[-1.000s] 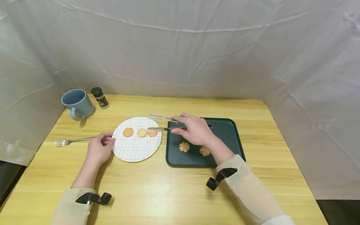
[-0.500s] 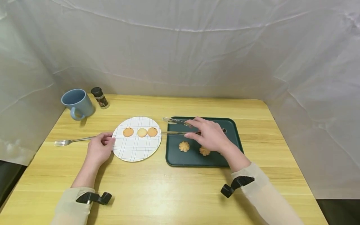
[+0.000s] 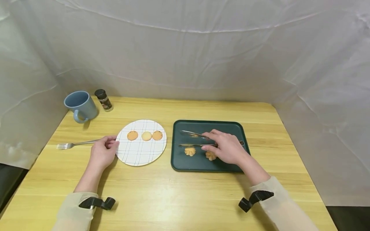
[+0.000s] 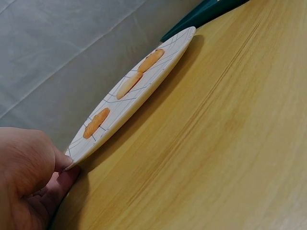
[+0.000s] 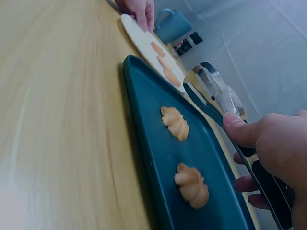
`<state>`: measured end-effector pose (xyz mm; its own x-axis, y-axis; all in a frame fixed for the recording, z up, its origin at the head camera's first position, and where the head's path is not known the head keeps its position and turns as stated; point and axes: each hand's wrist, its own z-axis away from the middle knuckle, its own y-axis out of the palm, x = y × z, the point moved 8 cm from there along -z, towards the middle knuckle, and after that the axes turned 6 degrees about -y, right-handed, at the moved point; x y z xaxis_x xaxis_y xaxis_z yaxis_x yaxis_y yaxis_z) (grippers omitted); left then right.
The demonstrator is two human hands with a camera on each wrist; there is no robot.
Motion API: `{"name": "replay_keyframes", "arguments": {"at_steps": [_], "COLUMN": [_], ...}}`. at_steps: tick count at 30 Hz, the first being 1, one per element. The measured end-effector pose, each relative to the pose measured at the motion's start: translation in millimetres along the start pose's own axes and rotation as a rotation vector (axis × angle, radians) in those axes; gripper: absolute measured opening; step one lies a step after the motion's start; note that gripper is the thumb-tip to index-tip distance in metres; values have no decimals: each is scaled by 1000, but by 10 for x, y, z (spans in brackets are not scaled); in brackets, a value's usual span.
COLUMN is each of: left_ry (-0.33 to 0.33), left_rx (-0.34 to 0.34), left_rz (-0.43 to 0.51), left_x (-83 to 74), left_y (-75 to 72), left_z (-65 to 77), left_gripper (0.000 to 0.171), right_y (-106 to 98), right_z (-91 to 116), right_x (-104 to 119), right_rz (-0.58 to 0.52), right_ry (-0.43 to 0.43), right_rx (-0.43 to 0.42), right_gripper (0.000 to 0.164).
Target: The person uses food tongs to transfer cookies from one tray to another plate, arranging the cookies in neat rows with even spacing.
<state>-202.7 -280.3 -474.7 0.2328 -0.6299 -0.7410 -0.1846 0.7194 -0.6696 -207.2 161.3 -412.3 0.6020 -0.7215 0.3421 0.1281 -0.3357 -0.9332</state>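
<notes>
My left hand (image 3: 104, 152) pinches the left rim of a round white plate (image 3: 138, 155) with a blue grid pattern, thumb on top and fingers below. In the left wrist view the plate (image 4: 117, 115) carries three flat round cookies in a row, the middle one paler. My right hand (image 3: 226, 147) grips metal serving tongs (image 3: 193, 145) whose arms are spread, with no cookie between their ends. Those tongs hang over a dark green tray (image 3: 199, 164). On the tray lie two ridged, flower-shaped cookies, one (image 5: 175, 123) left of the other (image 5: 191, 186) in the head view.
A fork (image 3: 75, 145) lies left of the plate, its handle end near my left hand. Behind, at the back left, stand a blue mug (image 3: 81, 106) and a black-capped spice jar (image 3: 104, 100). White cloth (image 3: 185, 64) hangs around the table's back and sides.
My right hand has drawn the tongs rightward and nearer to me, from over the plate's right cookie to over the tray. The left hand and plate have stayed in place.
</notes>
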Motion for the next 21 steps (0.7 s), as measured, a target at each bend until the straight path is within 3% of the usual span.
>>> {"name": "replay_keyframes", "arguments": {"at_steps": [21], "left_ry": [-10], "left_rx": [0], "left_rz": [-8], "left_x": [22], "left_y": [6], "left_z": [-6], "left_gripper": [34], "right_y": [125], "right_z": [237], "right_x": [-157], "right_rz": [43], "right_ry": [-7], "right_rx": [42], "right_gripper": [50]}}
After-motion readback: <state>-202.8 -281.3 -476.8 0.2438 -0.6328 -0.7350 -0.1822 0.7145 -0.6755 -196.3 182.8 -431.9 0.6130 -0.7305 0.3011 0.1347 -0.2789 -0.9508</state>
